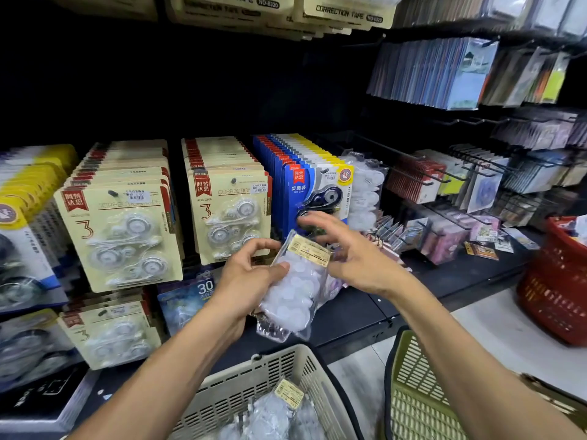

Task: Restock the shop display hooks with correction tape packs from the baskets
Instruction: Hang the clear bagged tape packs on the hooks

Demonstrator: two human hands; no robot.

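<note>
My left hand [251,274] grips a clear bag of white correction tape refills [295,287] with a yellow label, held up in front of the display. My right hand [346,249] hovers at the bag's top right edge, fingers spread and curved over the label. Whether its fingertips touch the bag is unclear. Behind the hands hang blue-carded correction tape packs [314,182] and cream three-packs [228,211] on hooks. Similar clear bags [365,188] hang just right of the blue packs. A beige basket [254,385] below holds more bags [279,414].
More cream packs [120,233] fill hooks to the left. A green basket [416,392] stands at the lower right and a red basket [559,287] at the far right on the floor. Hooks with cards and stickers [444,185] crowd the right side.
</note>
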